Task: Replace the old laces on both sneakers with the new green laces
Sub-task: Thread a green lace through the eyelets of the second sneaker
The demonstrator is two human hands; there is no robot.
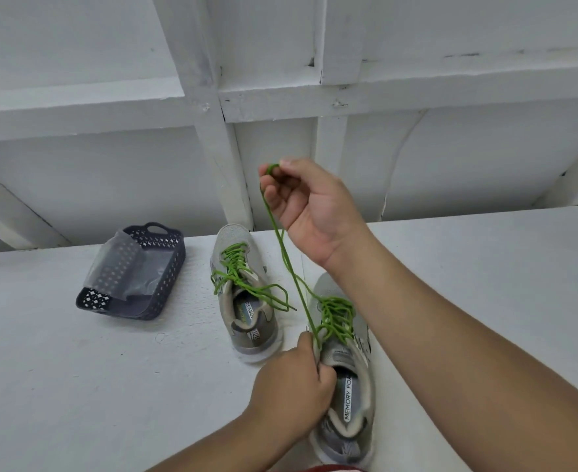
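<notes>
Two grey sneakers stand on a white table (pixel 76 386). The far sneaker (pixel 246 301) carries a green lace (pixel 236 267) through its eyelets, with loose ends trailing to the right. The near sneaker (pixel 349 386) also has a green lace (pixel 335 318) threaded over its tongue. My right hand (pixel 308 206) is raised above the table and pinches the end of that lace, which runs taut down to the near shoe. My left hand (pixel 294 379) grips the near sneaker's collar at its left side.
A dark perforated plastic basket (pixel 165 267) with clear plastic wrapping in it lies at the left of the table. A white wall with beams rises behind the table's far edge.
</notes>
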